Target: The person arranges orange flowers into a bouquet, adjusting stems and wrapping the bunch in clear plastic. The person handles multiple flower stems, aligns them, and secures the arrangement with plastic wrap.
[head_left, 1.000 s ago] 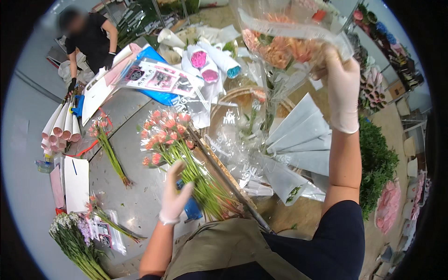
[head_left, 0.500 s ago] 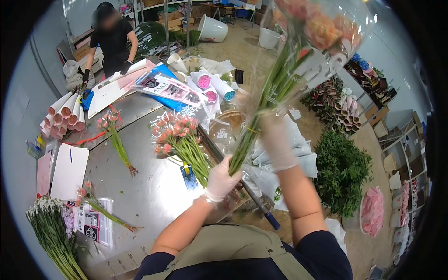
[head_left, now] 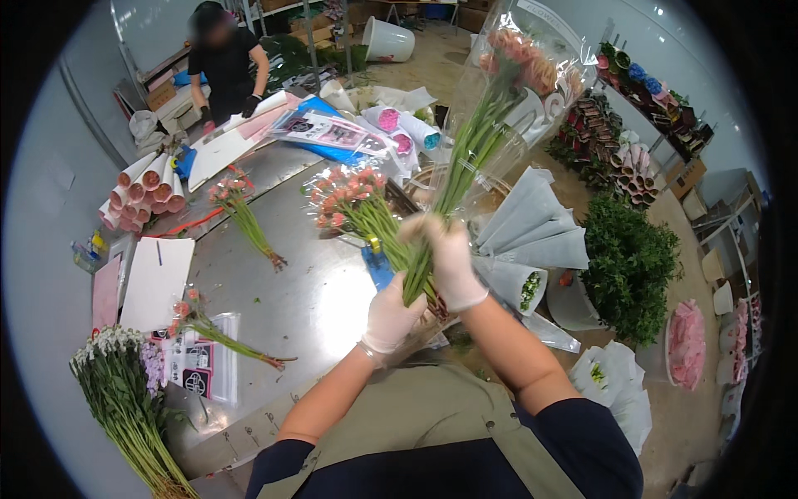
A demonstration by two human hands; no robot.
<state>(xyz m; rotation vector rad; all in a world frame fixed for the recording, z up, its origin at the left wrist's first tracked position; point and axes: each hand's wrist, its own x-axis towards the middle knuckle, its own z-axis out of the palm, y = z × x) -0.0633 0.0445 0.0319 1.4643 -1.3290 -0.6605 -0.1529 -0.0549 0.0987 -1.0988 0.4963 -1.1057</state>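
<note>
Both gloved hands grip the green stems of a flower bouquet (head_left: 490, 133), its peach blooms inside a clear plastic sleeve at the top. My left hand (head_left: 395, 316) closes round the lower stems. Just above it, my right hand (head_left: 449, 256) wraps the stems from the right side; its fingers are partly blurred. The bouquet leans away to the upper right. Behind my left hand, a bunch of coral-pink flowers (head_left: 353, 200) lies on the metal table (head_left: 291, 291), beside a blue and yellow tool (head_left: 376, 262).
Small bunches of pink flowers (head_left: 245, 220) lie left on the table. White and purple flowers (head_left: 125, 399) stand at the near left. White-wrapped bouquets (head_left: 536, 220) and leafy greenery (head_left: 628, 266) are to the right. Across the table, a person (head_left: 224, 71) handles wrapping paper.
My right hand has come down the stems, close to my left. The bouquet sits lower and more upright. The whole view has shifted, so the table appears further right.
</note>
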